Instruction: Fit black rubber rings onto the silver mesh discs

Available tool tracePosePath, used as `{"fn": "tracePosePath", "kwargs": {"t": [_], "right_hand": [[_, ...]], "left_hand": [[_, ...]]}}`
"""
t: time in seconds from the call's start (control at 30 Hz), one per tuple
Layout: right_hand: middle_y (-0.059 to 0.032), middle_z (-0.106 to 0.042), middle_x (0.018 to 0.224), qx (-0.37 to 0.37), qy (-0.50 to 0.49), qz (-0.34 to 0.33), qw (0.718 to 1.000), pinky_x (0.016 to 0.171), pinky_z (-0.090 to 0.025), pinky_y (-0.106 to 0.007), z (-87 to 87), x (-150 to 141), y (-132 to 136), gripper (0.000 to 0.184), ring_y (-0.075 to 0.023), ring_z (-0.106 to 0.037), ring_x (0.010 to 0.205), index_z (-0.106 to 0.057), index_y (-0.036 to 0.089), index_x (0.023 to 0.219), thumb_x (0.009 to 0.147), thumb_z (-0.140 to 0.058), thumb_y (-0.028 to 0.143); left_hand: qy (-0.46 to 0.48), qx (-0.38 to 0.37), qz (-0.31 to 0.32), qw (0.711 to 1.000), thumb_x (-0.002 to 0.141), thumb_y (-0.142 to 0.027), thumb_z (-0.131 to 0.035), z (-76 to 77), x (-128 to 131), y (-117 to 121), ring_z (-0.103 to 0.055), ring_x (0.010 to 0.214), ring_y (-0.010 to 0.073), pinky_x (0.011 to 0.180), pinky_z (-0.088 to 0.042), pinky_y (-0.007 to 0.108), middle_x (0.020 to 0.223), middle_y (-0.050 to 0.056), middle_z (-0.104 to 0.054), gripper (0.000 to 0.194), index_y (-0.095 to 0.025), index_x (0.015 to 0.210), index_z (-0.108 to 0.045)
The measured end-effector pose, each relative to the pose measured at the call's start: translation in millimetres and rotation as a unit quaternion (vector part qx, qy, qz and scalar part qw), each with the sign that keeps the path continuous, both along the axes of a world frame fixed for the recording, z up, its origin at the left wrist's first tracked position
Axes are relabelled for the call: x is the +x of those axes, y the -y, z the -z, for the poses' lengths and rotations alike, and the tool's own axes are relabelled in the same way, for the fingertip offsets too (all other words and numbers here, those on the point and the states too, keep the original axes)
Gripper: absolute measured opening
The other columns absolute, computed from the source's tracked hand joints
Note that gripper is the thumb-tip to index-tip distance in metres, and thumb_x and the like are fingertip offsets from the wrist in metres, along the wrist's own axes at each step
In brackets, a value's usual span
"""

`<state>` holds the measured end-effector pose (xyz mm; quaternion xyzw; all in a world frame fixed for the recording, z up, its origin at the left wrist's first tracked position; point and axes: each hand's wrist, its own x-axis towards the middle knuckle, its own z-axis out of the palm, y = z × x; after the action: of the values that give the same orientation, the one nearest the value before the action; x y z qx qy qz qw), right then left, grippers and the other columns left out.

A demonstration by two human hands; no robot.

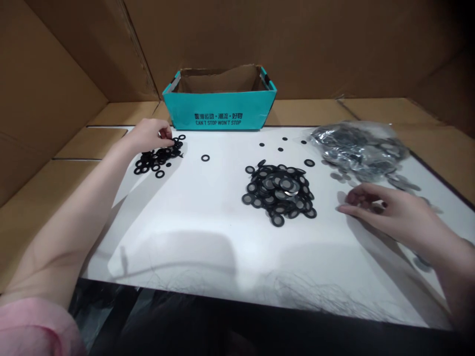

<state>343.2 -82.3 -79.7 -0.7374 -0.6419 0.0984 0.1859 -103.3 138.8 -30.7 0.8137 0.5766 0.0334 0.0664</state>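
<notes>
My left hand reaches to the far left of the white board, fingers curled in a pinch at the top of a small pile of black rubber rings. What it pinches is hidden. My right hand rests on the board at the right, fingers bent over several flat grey discs just below a clear plastic bag of such parts. A larger heap of black rings with grey discs set in them lies in the middle between both hands.
A teal cardboard box stands open at the back edge of the board. One loose ring and a few small black dots lie scattered. Brown cardboard walls surround the work surface.
</notes>
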Motion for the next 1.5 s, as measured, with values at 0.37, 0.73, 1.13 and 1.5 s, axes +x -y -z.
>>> {"fn": "tracePosePath", "kwargs": {"t": [0.37, 0.73, 1.13, 1.5], "right_hand": [[-0.0077, -0.069, 0.080, 0.144, -0.155, 0.053, 0.976, 0.061, -0.046, -0.033, -40.6, -40.8, -8.6, 0.023, -0.0199, -0.064, 0.071, -0.067, 0.020, 0.084, 0.068, -0.077, 0.032], [-0.0013, -0.068, 0.071, 0.115, -0.361, -0.184, 0.907, 0.052, -0.045, -0.027, -45.0, -139.2, -29.4, 0.026, -0.0144, -0.063, 0.060, -0.063, 0.019, 0.081, 0.071, -0.080, 0.036], [-0.0007, -0.068, 0.074, 0.206, -0.288, -0.175, 0.919, 0.058, -0.045, -0.030, -39.6, -147.9, -18.7, 0.015, -0.0147, -0.064, 0.065, -0.062, 0.021, 0.081, 0.077, -0.076, 0.025], [-0.0010, -0.062, 0.066, 0.172, -0.197, -0.268, 0.927, 0.054, -0.041, -0.023, -32.1, -142.2, -26.8, 0.019, -0.0094, -0.055, 0.060, -0.061, 0.017, 0.073, 0.091, -0.056, 0.018]], "left_hand": [[0.271, -0.136, 0.085, 0.949, 0.071, -0.033, -0.070, -17.5, 45.7, 45.9, -0.070, 0.071, 0.0179, 0.066, -0.054, 0.027, 0.076, 0.006, -0.072, 0.022, -0.015, 0.084, -0.069], [0.438, -0.410, 0.175, 0.781, 0.077, -0.015, -0.071, -10.1, 94.6, 103.8, -0.069, 0.058, 0.0120, 0.057, -0.057, 0.020, 0.064, 0.004, -0.071, 0.009, -0.009, 0.078, -0.064], [0.446, -0.423, 0.175, 0.769, 0.078, -0.010, -0.072, -18.6, 105.0, 124.9, -0.070, 0.060, 0.0107, 0.058, -0.057, 0.015, 0.065, 0.003, -0.070, 0.008, -0.007, 0.082, -0.066], [0.485, -0.401, 0.181, 0.756, 0.080, -0.015, -0.071, -10.8, 111.5, 132.0, -0.069, 0.064, 0.0083, 0.061, -0.056, 0.015, 0.070, 0.000, -0.069, 0.010, -0.008, 0.083, -0.064]]}}
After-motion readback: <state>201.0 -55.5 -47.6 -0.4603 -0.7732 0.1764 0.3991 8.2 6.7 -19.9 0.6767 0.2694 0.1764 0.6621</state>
